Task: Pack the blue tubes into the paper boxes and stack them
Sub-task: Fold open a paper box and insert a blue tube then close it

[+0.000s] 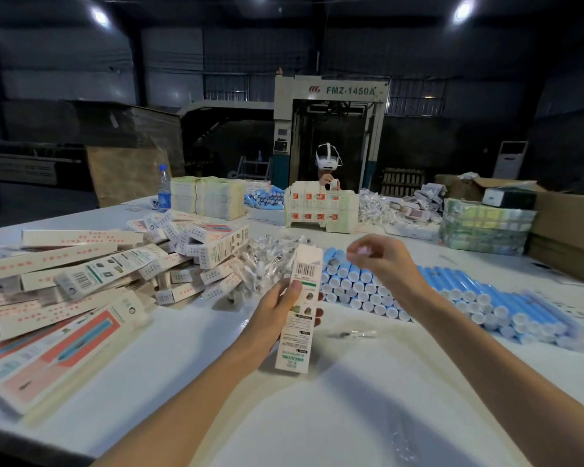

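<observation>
My left hand [277,311] grips a long white paper box [299,308] upright above the table, barcode side facing me. My right hand [381,261] hovers just right of the box's top end, fingers curled around something small and blurred that I cannot identify. Behind and right of my hands lies a long stack of blue tubes [452,298] with white caps. A heap of packed white and red paper boxes [91,274] covers the left of the table.
A pile of small clear plastic-wrapped parts [267,261] sits behind the held box, and one loose part [354,333] lies on the white table [334,406]. Across the table a person in a white headset [328,163] works behind flat box blanks [319,210]. Cardboard cartons [567,230] stand far right.
</observation>
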`<action>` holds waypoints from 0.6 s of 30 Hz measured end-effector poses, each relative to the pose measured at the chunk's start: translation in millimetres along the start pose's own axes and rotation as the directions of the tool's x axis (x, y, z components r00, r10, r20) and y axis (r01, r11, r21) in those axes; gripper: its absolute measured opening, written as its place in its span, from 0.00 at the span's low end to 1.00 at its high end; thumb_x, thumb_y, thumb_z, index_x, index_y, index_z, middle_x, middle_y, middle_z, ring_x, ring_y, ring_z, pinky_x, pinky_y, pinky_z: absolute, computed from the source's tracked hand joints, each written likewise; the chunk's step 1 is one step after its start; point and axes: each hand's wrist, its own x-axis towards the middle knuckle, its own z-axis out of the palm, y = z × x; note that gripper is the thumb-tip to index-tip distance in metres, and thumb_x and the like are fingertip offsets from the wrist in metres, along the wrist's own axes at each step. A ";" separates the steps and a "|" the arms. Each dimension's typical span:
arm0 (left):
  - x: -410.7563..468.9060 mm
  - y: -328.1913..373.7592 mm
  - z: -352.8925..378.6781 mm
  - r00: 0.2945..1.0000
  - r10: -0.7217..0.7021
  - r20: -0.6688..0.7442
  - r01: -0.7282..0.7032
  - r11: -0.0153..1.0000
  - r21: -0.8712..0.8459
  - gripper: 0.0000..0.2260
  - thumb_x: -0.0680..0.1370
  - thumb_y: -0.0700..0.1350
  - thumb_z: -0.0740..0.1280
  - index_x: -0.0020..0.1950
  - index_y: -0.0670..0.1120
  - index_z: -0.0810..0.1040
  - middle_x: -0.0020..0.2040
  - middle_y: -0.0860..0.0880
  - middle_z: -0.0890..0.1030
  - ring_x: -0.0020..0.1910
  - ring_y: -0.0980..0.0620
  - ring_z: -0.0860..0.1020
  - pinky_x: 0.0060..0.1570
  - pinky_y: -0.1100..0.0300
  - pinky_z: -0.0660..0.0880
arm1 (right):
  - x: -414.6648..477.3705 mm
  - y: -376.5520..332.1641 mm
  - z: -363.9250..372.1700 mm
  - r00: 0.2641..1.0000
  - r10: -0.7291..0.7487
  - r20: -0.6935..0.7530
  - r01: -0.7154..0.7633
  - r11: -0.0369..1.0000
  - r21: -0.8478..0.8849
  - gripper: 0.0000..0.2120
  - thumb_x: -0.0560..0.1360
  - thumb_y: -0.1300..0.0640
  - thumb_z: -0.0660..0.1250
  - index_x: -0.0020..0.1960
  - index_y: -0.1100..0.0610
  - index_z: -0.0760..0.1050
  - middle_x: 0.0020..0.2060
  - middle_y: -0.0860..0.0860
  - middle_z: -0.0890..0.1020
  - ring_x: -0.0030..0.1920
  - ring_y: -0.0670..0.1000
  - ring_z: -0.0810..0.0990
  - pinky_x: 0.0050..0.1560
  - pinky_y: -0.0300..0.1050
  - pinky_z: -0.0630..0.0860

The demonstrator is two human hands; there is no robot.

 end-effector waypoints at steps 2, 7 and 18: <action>-1.4 1.0 -1.5 1.000 0.006 0.029 -0.006 1.000 0.006 0.17 0.82 0.63 0.69 0.68 0.58 0.79 0.64 0.42 0.85 0.60 0.37 0.85 0.60 0.41 0.83 | 4.2 -15.8 -7.5 0.998 -0.050 0.047 0.049 0.999 0.020 0.05 0.78 0.62 0.73 0.52 0.54 0.85 0.44 0.56 0.82 0.41 0.47 0.76 0.46 0.40 0.74; -3.6 5.0 -0.2 0.999 0.021 0.031 -0.021 1.000 -0.008 0.18 0.83 0.59 0.70 0.69 0.53 0.79 0.63 0.41 0.85 0.59 0.35 0.85 0.59 0.43 0.84 | 19.1 -46.8 -10.7 0.991 -0.128 -0.041 0.130 0.990 0.049 0.12 0.78 0.63 0.73 0.61 0.58 0.78 0.49 0.50 0.86 0.45 0.46 0.85 0.47 0.39 0.82; -11.2 16.7 9.3 0.999 0.037 0.030 -0.037 0.999 -0.003 0.15 0.87 0.49 0.64 0.72 0.44 0.75 0.62 0.39 0.86 0.58 0.35 0.86 0.61 0.40 0.83 | 27.6 -43.4 35.8 0.972 -0.136 0.190 0.150 0.987 -0.063 0.12 0.75 0.61 0.77 0.54 0.60 0.76 0.46 0.54 0.87 0.47 0.51 0.87 0.50 0.47 0.85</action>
